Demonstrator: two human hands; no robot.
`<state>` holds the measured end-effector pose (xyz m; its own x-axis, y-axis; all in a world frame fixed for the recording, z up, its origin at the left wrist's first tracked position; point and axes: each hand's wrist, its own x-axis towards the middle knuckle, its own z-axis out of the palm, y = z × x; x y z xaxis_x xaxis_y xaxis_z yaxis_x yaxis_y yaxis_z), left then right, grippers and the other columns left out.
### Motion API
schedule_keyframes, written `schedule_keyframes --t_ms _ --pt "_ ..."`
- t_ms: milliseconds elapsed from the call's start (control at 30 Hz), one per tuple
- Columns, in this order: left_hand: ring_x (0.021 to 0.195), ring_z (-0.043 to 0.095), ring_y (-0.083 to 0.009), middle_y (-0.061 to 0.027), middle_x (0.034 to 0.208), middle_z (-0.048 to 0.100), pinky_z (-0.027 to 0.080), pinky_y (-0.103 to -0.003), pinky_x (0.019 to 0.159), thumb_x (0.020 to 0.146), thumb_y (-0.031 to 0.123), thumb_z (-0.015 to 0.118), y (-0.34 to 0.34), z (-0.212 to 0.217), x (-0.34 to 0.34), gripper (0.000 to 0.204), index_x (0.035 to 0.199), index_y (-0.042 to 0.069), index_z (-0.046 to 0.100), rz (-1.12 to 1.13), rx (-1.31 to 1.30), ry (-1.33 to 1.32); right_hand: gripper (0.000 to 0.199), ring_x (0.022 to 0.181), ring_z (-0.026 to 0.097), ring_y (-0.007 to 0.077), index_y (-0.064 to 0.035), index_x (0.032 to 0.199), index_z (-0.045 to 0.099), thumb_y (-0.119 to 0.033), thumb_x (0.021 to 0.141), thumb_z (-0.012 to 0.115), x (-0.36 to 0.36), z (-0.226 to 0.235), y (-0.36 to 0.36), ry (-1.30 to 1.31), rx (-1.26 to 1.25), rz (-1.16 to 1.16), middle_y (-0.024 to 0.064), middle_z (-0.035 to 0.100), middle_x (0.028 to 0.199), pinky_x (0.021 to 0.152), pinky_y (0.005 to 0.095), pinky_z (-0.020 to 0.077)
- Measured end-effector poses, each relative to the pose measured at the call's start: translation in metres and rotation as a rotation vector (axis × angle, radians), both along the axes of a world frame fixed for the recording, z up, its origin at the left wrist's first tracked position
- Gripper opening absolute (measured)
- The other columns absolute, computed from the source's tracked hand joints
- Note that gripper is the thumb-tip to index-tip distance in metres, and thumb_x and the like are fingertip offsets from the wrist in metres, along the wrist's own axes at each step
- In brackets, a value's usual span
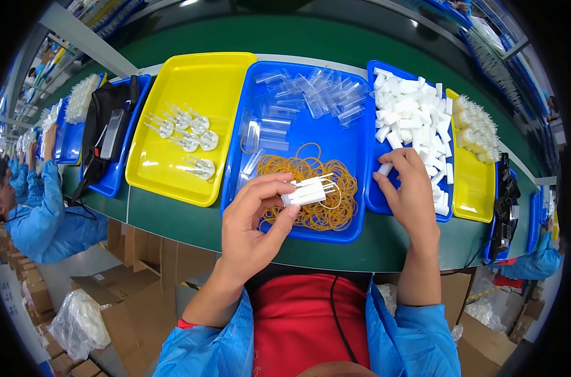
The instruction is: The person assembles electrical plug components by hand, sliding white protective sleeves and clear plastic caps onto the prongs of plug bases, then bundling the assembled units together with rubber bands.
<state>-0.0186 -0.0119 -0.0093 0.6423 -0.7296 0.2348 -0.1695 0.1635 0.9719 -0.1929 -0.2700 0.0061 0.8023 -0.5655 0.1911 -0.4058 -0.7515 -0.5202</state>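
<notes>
My left hand point(254, 220) pinches a white plastic piece with thin prongs point(305, 193), its prongs pointing right. A thin loop hangs at the pronged end. Beneath it, tan rubber bands point(336, 217) are heaped in the large blue tray point(341, 141), with clear plastic sleeves point(320, 94) at the tray's far side. To the right, my right hand point(408, 191) is closed at the near left edge of a smaller blue tray point(373, 200) piled with small white plastic pieces point(417, 107). Between its thumb and fingers is one small white piece point(385, 169).
On the left, a yellow tray point(204, 75) holds several white round pieces with prongs point(200, 138). Beyond it, a blue tray point(112, 185) carries a black bag point(103, 107). A right-hand yellow tray point(474, 201) holds bundled pale parts point(477, 132). Co-workers point(53, 213) sit along the green bench point(172, 220); cardboard boxes point(131, 320) stand below.
</notes>
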Motion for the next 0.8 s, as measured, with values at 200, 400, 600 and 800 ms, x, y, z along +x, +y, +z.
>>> schedule_keyframes --t_ms 200,400,600,800 --pt "0.13 0.07 -0.0251 -0.021 0.149 0.064 0.06 -0.035 0.103 0.101 -0.01 0.074 0.0 0.006 0.003 0.04 0.139 -0.001 0.065 0.02 0.042 -0.081 0.041 0.108 0.073 0.0312 -0.0029 0.126 0.072 0.013 0.088 0.074 0.002 0.004 0.006 -0.169 0.158 -0.027 0.0138 0.072 0.126 0.088 0.0354 0.059" --pt "0.125 0.073 -0.0228 -0.0198 0.152 0.062 0.061 -0.033 0.1 0.1 -0.012 0.074 0.001 0.001 0.0 0.043 0.14 -0.001 0.064 0.009 0.032 -0.042 0.039 0.108 0.073 0.02 -0.0034 0.133 0.074 0.011 0.097 0.07 0.007 0.011 0.033 -0.459 0.624 0.038 0.0115 0.076 0.123 0.085 0.0312 0.0586" --pt "0.124 0.073 -0.0225 -0.0198 0.152 0.062 0.061 -0.033 0.099 0.1 -0.012 0.074 0.001 0.001 -0.001 0.041 0.139 0.0 0.065 -0.019 0.023 -0.041 0.029 0.101 0.075 0.0205 -0.0021 0.13 0.077 0.005 0.103 0.071 0.017 0.018 0.044 -0.344 0.4 0.165 0.0129 0.08 0.12 0.086 0.0326 0.059" --pt "0.121 0.073 -0.0214 -0.0203 0.15 0.062 0.062 -0.032 0.097 0.101 -0.01 0.074 0.0 0.004 -0.001 0.031 0.131 -0.001 0.071 -0.021 0.027 -0.059 0.027 0.103 0.075 0.0204 -0.0002 0.129 0.077 0.006 0.102 0.073 0.017 0.012 0.052 -0.475 0.658 0.07 0.0141 0.08 0.121 0.087 0.033 0.0603"
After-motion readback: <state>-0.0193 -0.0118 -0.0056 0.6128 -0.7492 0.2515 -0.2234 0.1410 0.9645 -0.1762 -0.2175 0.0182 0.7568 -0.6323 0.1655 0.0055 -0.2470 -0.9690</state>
